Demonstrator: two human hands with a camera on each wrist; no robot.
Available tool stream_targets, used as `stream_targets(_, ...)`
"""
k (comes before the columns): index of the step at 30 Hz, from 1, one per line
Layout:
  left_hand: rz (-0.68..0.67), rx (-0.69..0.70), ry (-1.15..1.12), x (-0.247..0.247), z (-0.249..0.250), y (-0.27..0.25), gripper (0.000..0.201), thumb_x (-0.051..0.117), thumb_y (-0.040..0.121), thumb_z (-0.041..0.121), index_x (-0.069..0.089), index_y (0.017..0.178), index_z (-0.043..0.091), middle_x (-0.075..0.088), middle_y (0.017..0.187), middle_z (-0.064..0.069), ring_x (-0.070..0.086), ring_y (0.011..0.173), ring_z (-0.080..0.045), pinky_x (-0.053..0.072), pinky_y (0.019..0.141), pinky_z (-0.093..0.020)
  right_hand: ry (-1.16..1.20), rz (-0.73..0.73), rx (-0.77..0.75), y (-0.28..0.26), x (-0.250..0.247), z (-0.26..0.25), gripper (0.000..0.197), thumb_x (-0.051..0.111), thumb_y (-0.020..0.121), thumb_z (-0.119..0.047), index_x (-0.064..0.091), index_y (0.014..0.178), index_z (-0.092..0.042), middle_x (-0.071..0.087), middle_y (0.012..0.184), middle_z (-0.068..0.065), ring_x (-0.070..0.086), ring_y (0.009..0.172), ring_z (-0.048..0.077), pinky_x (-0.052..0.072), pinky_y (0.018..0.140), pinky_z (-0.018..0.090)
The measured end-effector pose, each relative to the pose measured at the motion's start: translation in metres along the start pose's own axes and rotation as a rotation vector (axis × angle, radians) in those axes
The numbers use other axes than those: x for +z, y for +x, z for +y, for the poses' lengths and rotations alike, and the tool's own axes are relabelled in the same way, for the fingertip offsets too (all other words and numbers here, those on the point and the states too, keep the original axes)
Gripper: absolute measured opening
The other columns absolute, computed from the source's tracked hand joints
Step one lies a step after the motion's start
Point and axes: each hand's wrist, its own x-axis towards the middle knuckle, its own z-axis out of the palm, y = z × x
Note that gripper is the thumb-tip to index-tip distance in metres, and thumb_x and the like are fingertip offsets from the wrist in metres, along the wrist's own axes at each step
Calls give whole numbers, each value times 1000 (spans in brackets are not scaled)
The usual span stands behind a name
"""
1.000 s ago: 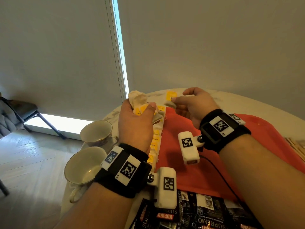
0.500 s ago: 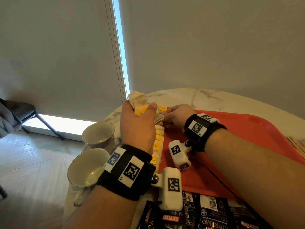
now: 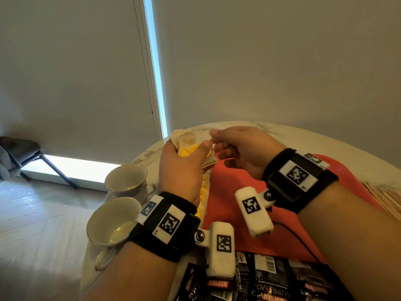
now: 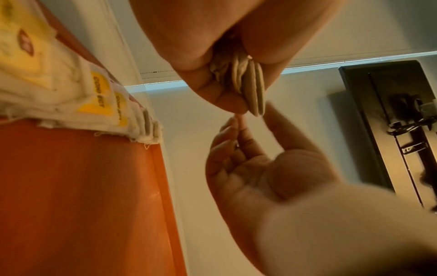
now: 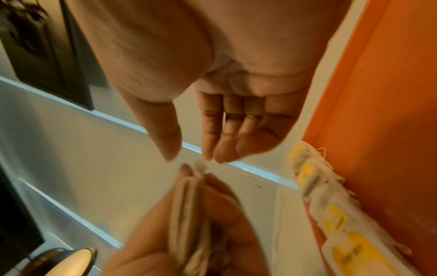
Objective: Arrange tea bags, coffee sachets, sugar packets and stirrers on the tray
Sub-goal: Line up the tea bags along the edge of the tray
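Observation:
My left hand (image 3: 196,154) grips a bundle of tea bags (image 3: 185,137) with yellow tags, held up over the far left corner of the red tray (image 3: 227,203). In the left wrist view the bundle (image 4: 250,93) shows edge-on between thumb and fingers. My right hand (image 3: 213,137) is raised just right of it. Its thumb and fingers (image 5: 208,149) are nearly straight and slightly apart at the bundle's tip, and it holds nothing. A row of tea bags (image 3: 202,192) lies along the tray's left edge, overlapping one another.
Black coffee sachets (image 3: 267,281) lie at the tray's near edge, under my wrists. Two empty cups (image 3: 112,222) (image 3: 125,177) stand left of the tray near the table's rim. Wooden stirrers (image 3: 388,198) lie off the tray's right side. A chair (image 3: 19,153) stands on the floor at far left.
My right hand went down with a tea bag to the row at the tray's left edge, then came back up empty to the bundle. The left hand kept its grip.

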Motion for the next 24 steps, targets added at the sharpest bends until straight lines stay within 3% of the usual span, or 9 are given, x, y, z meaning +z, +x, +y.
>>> stream_targets(3,-41,-22,-35,2,0,-2,31,85,81,32,71,105,17,79,101,-12,77,95,-36,61,87,-63,-15,-78,-29,-23,-1,-1,22,79,85,-14,70,104,-8,68,81,4,62,63,13,50,61,28)
stream_targets(6,-38,11,8,5,-2,-4,29,83,86,34,71,106,17,79,100,-9,78,93,-31,62,86,-61,10,-38,-70,-29,1,7,29,77,84,-1,69,111,-7,69,83,8,66,72,19,52,63,31)
stream_targets(10,-64,20,-21,8,-4,-7,37,78,85,42,71,109,14,78,102,-13,77,95,-36,61,85,-63,73,-30,-122,-26,4,17,25,72,86,4,71,106,-9,68,77,5,68,71,19,54,59,30)
stream_targets(13,-102,10,-49,8,-4,-6,34,77,93,35,70,112,9,78,102,-15,78,92,-31,64,75,-48,146,-37,-147,-24,2,22,20,71,87,3,71,106,-5,67,82,9,69,76,21,59,67,35)
stream_targets(16,-152,-35,-38,8,-7,-5,17,73,98,22,71,110,10,78,94,-9,72,76,-18,54,59,-29,249,-24,-164,-19,-2,24,16,68,90,1,71,103,-8,71,90,11,70,78,22,60,68,35)
stream_targets(19,-159,-86,-54,8,-8,-5,7,69,99,14,72,105,13,77,87,-6,69,66,-13,51,53,-25,288,-30,-156,-16,-6,25,16,64,92,2,69,98,-12,72,86,9,68,72,19,59,62,33)
stream_targets(22,-168,-83,-53,8,-10,-4,9,69,99,15,72,107,13,78,89,-9,70,69,-15,51,53,-24,261,-29,-157,-15,-6,28,9,67,92,-5,68,91,-14,69,75,1,65,67,13,58,65,35)
stream_targets(24,-155,-129,-94,8,-9,-4,14,70,99,18,72,110,10,78,91,-10,69,70,-14,52,53,-24,261,1,-190,-13,-5,30,7,71,91,-9,69,89,-15,68,78,1,65,72,12,58,68,34)
